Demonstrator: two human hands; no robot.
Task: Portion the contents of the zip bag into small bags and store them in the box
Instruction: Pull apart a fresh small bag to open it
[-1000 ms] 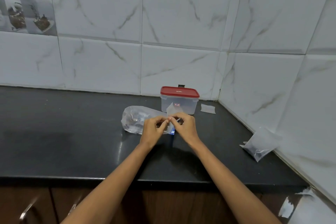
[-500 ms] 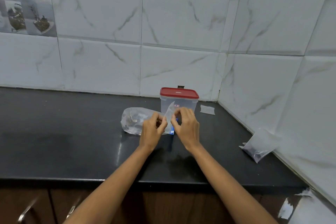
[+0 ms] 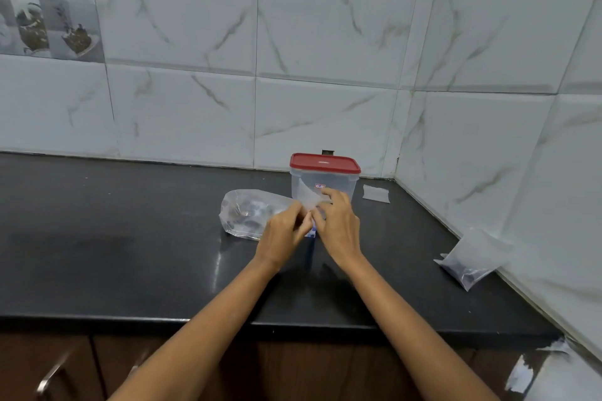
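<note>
Currently on the desk (image 3: 136, 257), items as follows.

Item 1, zip bag (image 3: 252, 213): clear, holding dark pieces; lies flat on the dark surface just left of the box. Long axis runs left to right, closed bottom to the left, mouth with its blue strip (image 3: 312, 233) to the right, under the hands.

Item 2, small bag (image 3: 306, 195): thin and clear, held up between both hands in front of the box, one corner standing upward. Left hand (image 3: 282, 233) pinches its lower edge, fingers curled; right hand (image 3: 337, 225) pinches the other side. Hands nearly touching. Whether its mouth is parted yet cannot be told.

Item 3, box (image 3: 324, 184): translucent, red lid (image 3: 325, 163) on, upright against the back wall.

Item 4, filled small bag (image 3: 470, 262): propped against the right wall, well apart from the rest, dark contents at its lower end.

Item 5, flat empty bag (image 3: 376, 194): on the desk to the right of the box.

Risks, as judged: thin film may slip from the pinch or cling shut, delaying filling; the zip bag's mouth lies level with the desk, so a nudge from either wrist could let pieces roll out; box lid must come off before storing, leaving only one hand for the filled bag.
</note>
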